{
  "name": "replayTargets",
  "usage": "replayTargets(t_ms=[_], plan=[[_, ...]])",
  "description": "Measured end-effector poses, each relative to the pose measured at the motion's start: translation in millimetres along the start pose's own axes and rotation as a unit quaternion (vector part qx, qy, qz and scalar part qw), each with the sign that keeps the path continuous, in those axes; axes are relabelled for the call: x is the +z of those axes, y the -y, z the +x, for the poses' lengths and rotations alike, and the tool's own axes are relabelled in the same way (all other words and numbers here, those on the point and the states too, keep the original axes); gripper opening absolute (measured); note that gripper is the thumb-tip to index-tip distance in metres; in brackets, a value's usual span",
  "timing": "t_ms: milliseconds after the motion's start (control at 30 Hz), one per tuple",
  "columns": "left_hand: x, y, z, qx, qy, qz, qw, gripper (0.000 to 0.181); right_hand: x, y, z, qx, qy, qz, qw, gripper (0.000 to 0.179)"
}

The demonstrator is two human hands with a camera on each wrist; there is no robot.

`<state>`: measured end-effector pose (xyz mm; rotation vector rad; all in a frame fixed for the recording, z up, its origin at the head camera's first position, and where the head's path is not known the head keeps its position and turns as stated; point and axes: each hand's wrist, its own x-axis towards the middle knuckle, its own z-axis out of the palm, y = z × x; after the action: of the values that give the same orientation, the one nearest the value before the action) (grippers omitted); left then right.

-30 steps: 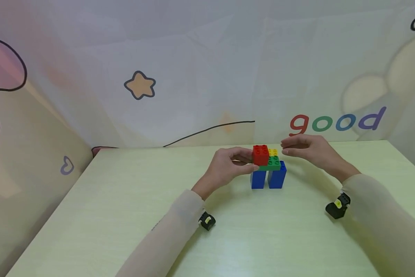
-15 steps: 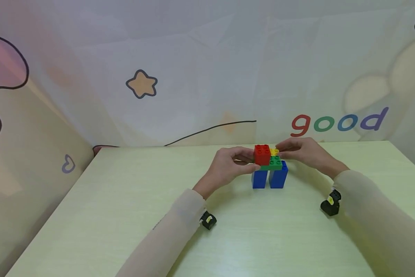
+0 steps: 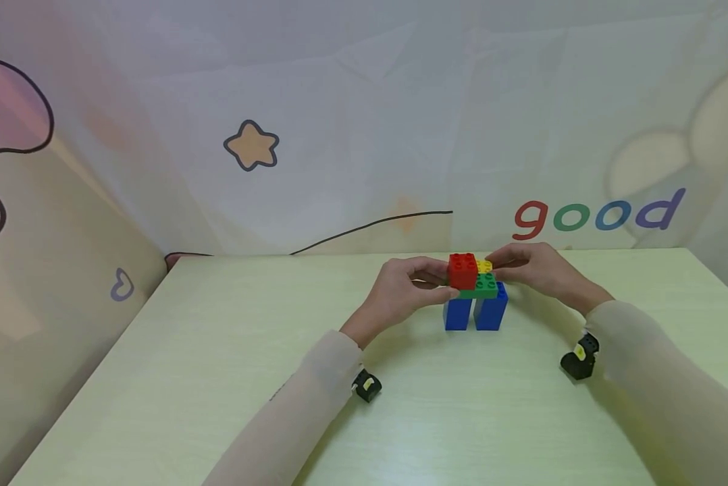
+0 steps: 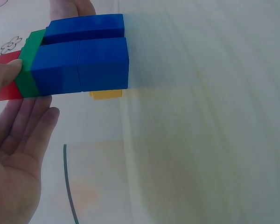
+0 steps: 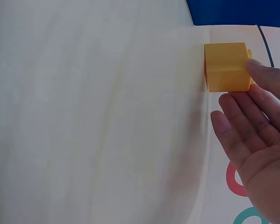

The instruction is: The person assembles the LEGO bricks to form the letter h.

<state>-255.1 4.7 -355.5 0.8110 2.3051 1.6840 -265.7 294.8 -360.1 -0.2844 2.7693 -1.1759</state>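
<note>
Two blue brick columns (image 3: 491, 310) stand side by side on the table, bridged by a green brick (image 3: 487, 285) with bare studs at its right. A red brick (image 3: 462, 272) sits on the green one's left part. My left hand (image 3: 397, 290) pinches the red and green bricks from the left; in the left wrist view its thumb (image 4: 11, 70) lies where they meet. Behind the structure is a yellow brick (image 5: 227, 67), mostly hidden in the head view. My right hand (image 3: 537, 270) pinches it, thumb on one side and fingers on the other.
The pale green table (image 3: 218, 378) runs back to a printed cloth backdrop (image 3: 352, 135) just behind the bricks. Black wrist cameras (image 3: 367, 386) hang below both sleeves.
My right hand has come left and slightly down, from beside the structure onto the yellow brick behind it. My left hand keeps its hold. The head view has shifted slightly.
</note>
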Motion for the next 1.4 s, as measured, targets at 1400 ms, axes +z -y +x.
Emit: replayTargets(t_ms=[1400], plan=[[1.2, 2.5, 1.4, 0.003, 0.003, 0.002, 1.0000, 0.035, -4.0, 19.6, -34.5, 0.027, -0.094, 0.085, 0.9915, 0.060]])
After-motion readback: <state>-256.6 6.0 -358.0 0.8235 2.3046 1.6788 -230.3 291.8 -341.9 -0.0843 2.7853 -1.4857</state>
